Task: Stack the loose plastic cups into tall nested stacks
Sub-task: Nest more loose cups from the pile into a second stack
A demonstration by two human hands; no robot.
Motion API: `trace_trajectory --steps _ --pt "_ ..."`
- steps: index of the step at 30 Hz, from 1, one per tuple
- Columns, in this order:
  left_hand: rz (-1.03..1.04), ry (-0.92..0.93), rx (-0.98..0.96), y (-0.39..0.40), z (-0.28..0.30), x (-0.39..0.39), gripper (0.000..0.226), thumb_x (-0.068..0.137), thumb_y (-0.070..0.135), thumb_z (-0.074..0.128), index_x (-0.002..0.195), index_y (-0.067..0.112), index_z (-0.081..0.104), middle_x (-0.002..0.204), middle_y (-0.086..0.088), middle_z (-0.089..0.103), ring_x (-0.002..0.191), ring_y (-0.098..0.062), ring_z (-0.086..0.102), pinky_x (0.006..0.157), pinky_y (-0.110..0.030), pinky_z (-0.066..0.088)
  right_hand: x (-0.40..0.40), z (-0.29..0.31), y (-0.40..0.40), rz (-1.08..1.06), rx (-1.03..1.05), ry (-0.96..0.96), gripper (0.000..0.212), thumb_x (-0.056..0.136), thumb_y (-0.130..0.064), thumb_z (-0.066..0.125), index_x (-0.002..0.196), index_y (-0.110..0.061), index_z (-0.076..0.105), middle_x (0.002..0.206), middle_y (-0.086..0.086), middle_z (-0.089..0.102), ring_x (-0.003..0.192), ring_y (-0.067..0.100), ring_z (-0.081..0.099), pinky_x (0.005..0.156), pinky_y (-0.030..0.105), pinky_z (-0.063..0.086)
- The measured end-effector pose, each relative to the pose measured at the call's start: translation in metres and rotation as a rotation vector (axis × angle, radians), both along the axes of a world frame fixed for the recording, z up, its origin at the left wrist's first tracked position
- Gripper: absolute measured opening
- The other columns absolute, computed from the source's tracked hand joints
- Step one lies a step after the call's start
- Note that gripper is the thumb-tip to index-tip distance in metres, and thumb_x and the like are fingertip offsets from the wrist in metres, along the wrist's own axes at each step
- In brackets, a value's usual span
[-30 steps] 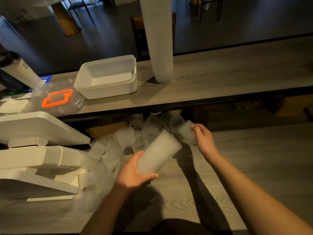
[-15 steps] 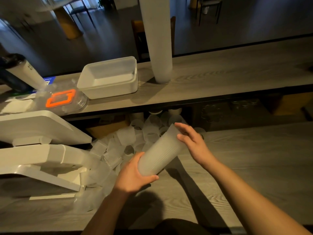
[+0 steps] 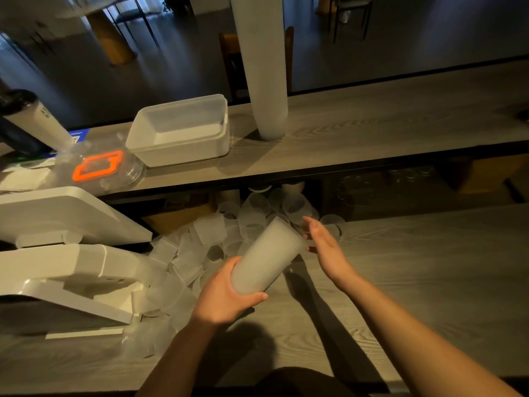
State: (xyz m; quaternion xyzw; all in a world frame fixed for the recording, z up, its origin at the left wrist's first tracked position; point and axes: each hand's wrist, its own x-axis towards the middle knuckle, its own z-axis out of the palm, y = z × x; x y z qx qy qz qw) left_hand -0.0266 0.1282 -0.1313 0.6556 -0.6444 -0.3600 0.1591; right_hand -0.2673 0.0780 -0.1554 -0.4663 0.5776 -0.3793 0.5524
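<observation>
Stack: nested cups (image 3: 264, 260) tilted toward 1 o'clock, over the lower counter (image 3: 400, 282).
Left hand (image 3: 226, 296): I grip its base.
Right hand (image 3: 326, 247): fingers straight, at the stack's rim, holding nothing.
Loose cups (image 3: 217, 239): heaped at 11 o'clock.
Writing: none legible.
</observation>
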Motion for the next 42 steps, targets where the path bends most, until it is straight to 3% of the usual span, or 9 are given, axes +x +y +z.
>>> trace_trajectory --steps 4,8,12,17,21,26,31,35,42 --pt "0.030 -0.005 0.013 -0.005 -0.002 0.001 0.085 0.061 0.047 0.090 0.130 0.034 0.042 0.115 0.015 0.051 0.095 -0.003 0.054 0.058 -0.012 0.045 -0.021 -0.029 -0.020 -0.104 0.050 0.168 0.061 0.096 -0.056 0.047 0.147 -0.023 0.040 0.146 0.000 0.047 0.133 0.021 0.047 0.110 0.045 0.042" --pt "0.056 -0.023 0.042 -0.011 -0.006 0.003 0.089 0.061 0.048 0.090 0.134 0.031 0.041 0.116 0.012 0.050 0.103 -0.009 0.052 0.078 -0.021 0.046 -0.044 -0.058 -0.041 -0.143 0.077 0.427 0.071 0.089 -0.042 0.070 0.148 -0.017 0.039 0.148 0.009 0.046 0.135 0.026 0.045 0.109 0.045 0.044" --pt "0.102 0.004 0.073 -0.014 -0.008 0.006 0.083 0.063 0.045 0.090 0.125 0.039 0.036 0.112 0.014 0.048 0.095 -0.003 0.052 0.073 -0.016 0.044 -0.058 -0.080 -0.063 -0.093 0.092 0.718 0.091 0.081 -0.045 0.078 0.152 -0.014 0.030 0.155 0.011 0.034 0.143 0.029 0.034 0.115 0.046 0.037" --pt "0.140 0.018 0.061 -0.016 -0.014 0.012 0.090 0.059 0.051 0.090 0.134 0.035 0.043 0.122 0.008 0.053 0.110 -0.014 0.053 0.089 -0.035 0.051 -0.064 -0.095 -0.083 0.070 0.169 0.793 0.102 0.078 -0.038 0.082 0.156 -0.013 0.021 0.162 0.011 0.020 0.148 0.031 0.022 0.119 0.050 0.029" --pt "0.147 0.024 0.054 -0.017 -0.015 0.013 0.091 0.058 0.052 0.090 0.134 0.036 0.043 0.123 0.007 0.053 0.109 -0.013 0.054 0.085 -0.029 0.049 -0.069 -0.098 -0.086 0.091 0.163 0.850 0.094 0.080 -0.042 0.079 0.153 -0.014 0.026 0.155 0.012 0.027 0.143 0.033 0.029 0.116 0.047 0.033" --pt "0.146 0.013 0.058 -0.019 -0.016 0.010 0.092 0.057 0.053 0.091 0.134 0.034 0.044 0.122 0.008 0.054 0.107 -0.011 0.054 0.080 -0.024 0.046 -0.070 -0.096 -0.069 0.026 0.235 0.683 0.078 0.084 -0.036 0.076 0.149 -0.016 0.036 0.155 0.013 0.023 0.138 0.034 0.039 0.111 0.048 0.042" --pt "0.117 0.004 0.069 -0.016 -0.012 0.006 0.092 0.059 0.052 0.090 0.136 0.033 0.041 0.119 0.009 0.052 0.104 -0.011 0.053 0.080 -0.024 0.045 -0.066 -0.084 -0.041 -0.168 0.207 0.363 0.062 0.089 -0.029 0.072 0.143 -0.017 0.043 0.141 0.008 0.050 0.123 0.026 0.055 0.099 0.042 0.051" --pt "0.081 0.006 0.084 -0.013 -0.005 0.000 0.089 0.064 0.040 0.091 0.137 0.028 0.041 0.118 0.006 0.051 0.088 0.000 0.053 0.057 -0.008 0.046 -0.060 -0.055 -0.023 -0.225 0.121 0.131 0.049 0.098 -0.028 0.058 0.145 -0.020 0.044 0.136 0.003 0.051 0.119 0.018 0.051 0.088 0.029 0.046" --pt "0.001 -0.047 0.033 -0.001 0.003 -0.003 0.087 0.062 0.042 0.091 0.135 0.031 0.044 0.117 0.011 0.053 0.086 0.006 0.053 0.058 -0.004 0.046 -0.044 0.007 -0.008 -0.124 -0.032 -0.150 0.054 0.090 -0.061 0.055 0.130 -0.026 0.059 0.122 -0.002 0.064 0.113 0.018 0.061 0.100 0.043 0.050"
